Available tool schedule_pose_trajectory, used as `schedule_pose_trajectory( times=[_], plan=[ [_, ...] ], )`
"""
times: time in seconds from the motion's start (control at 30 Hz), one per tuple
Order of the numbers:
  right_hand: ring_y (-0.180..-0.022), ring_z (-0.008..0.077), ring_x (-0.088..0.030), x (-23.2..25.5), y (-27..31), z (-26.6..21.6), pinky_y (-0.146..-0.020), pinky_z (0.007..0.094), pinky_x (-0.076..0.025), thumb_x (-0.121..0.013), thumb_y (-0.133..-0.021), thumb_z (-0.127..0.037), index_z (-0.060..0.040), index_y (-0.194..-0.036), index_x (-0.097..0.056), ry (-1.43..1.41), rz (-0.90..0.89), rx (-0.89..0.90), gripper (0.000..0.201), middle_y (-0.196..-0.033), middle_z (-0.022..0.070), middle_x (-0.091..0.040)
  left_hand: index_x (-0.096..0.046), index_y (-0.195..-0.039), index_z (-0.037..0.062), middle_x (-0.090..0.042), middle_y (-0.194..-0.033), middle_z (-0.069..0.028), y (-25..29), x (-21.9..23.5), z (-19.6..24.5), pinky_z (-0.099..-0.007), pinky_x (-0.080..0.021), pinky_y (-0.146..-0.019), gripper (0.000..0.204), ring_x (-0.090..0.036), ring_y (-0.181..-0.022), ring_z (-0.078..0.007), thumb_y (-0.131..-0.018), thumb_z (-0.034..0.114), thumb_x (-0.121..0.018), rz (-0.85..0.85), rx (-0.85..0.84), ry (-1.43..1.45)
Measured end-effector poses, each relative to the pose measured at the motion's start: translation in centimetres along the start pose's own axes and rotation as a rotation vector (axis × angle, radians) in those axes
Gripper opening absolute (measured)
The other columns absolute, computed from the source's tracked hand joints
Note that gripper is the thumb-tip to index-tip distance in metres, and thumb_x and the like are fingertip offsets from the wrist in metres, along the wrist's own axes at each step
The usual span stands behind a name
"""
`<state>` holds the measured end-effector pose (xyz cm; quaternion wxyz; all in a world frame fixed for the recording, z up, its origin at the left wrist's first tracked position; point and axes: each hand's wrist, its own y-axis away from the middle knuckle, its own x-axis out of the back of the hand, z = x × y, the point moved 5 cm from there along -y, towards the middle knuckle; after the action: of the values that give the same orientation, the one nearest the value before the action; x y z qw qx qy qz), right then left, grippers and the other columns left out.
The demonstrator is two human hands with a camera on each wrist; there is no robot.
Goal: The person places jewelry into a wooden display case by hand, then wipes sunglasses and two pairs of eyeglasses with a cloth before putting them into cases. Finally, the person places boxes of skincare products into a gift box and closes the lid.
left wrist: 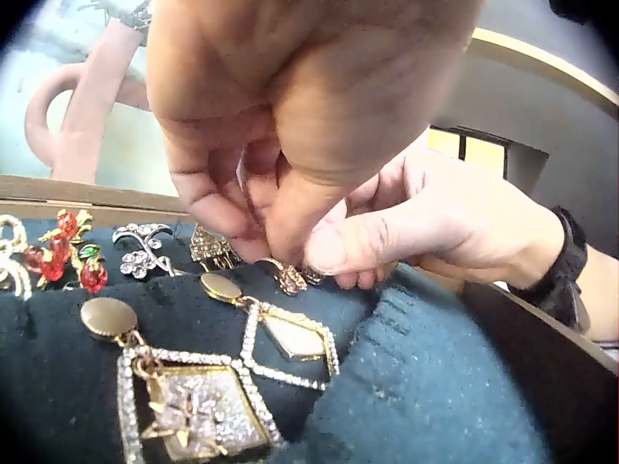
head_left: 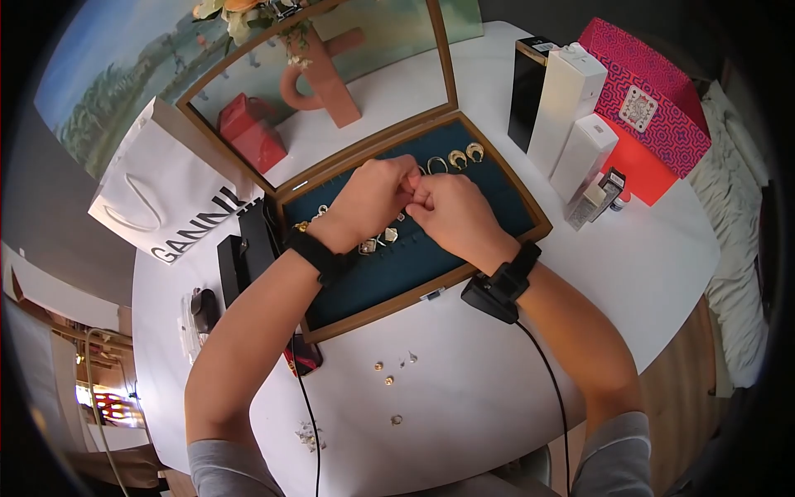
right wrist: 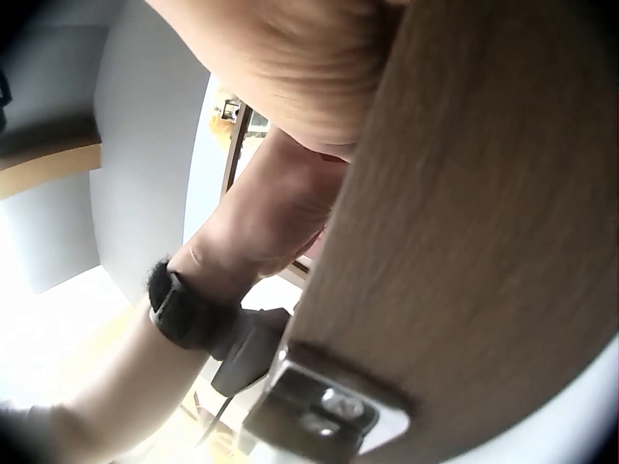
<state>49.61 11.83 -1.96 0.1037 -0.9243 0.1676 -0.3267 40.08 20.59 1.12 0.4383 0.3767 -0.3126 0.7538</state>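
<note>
Over the blue-lined jewelry case, my left hand and right hand meet at the fingertips. In the left wrist view, the curled fingers of my left hand and the thumb and fingers of my right hand pinch at a small gold earring with stones, partly hidden by them. Two kite-shaped drop earrings lie just in front. Behind them are a red-beaded piece and a silver flower piece. Gold hoops sit toward the case's far right.
The glass lid stands raised behind. A white paper bag and black box are left; white boxes and a patterned box are right. Small loose pieces lie on the table in front. A metal clasp juts from the case front.
</note>
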Motion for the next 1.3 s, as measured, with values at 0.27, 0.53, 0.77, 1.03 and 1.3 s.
schedule_pose_trajectory(
  times=[0.27,0.53,0.77,1.03,1.3],
  plan=[
    [-0.065,0.0255,-0.068,0.2,-0.1,0.4,-0.063,0.0340,-0.053,-0.072,-0.079,-0.003,0.0006,-0.080,-0.066,-0.002,-0.021,-0.004,0.007,-0.070,0.0138,-0.067,-0.061,-0.094,0.0006,-0.074,-0.088,-0.0139,0.5,0.3,0.4,-0.0341,-0.056,-0.076,0.018,-0.073,-0.084,-0.0286,-0.081,-0.002,-0.072,0.037,0.021,-0.069],
    [-0.065,0.0240,-0.069,0.5,-0.2,0.6,-0.064,0.0339,-0.053,-0.071,-0.080,-0.003,0.0014,-0.080,-0.068,-0.018,-0.098,-0.004,0.005,-0.071,0.0144,-0.069,-0.063,-0.095,0.0014,-0.073,-0.087,-0.0149,0.8,0.3,0.4,-0.0342,-0.056,-0.076,0.016,-0.073,-0.083,-0.0295,-0.082,-0.002,-0.071,0.032,0.031,-0.108],
    [-0.073,0.0314,-0.069,0.2,-0.1,0.2,-0.067,0.0392,-0.054,-0.073,-0.081,-0.008,-0.0004,-0.079,-0.067,0.017,-0.063,-0.036,0.010,-0.075,0.0151,-0.069,-0.064,-0.093,0.0007,-0.072,-0.085,-0.0147,1.0,0.2,0.3,-0.0345,-0.056,-0.074,0.013,-0.072,-0.079,-0.0282,-0.082,-0.002,-0.070,0.050,0.043,-0.135],
    [-0.081,0.0377,-0.068,-0.1,-0.2,0.3,-0.072,0.0450,-0.055,-0.073,-0.083,-0.010,-0.0013,-0.080,-0.067,0.077,0.050,0.029,0.011,-0.082,0.0179,-0.069,-0.069,-0.091,0.0000,-0.072,-0.084,-0.0144,1.2,0.2,0.3,-0.0346,-0.056,-0.072,0.011,-0.071,-0.077,-0.0279,-0.081,-0.002,-0.071,0.036,0.034,-0.128],
    [-0.068,0.0330,-0.066,0.1,-0.3,0.7,-0.064,0.0373,-0.052,-0.070,-0.084,-0.001,0.0028,-0.084,-0.066,0.034,0.007,0.110,0.005,-0.075,0.0179,-0.067,-0.068,-0.086,0.0008,-0.068,-0.082,-0.0155,1.5,0.3,0.4,-0.0386,-0.054,-0.069,0.009,-0.067,-0.075,-0.0332,-0.079,0.001,-0.073,0.064,-0.067,-0.204]
  ],
)
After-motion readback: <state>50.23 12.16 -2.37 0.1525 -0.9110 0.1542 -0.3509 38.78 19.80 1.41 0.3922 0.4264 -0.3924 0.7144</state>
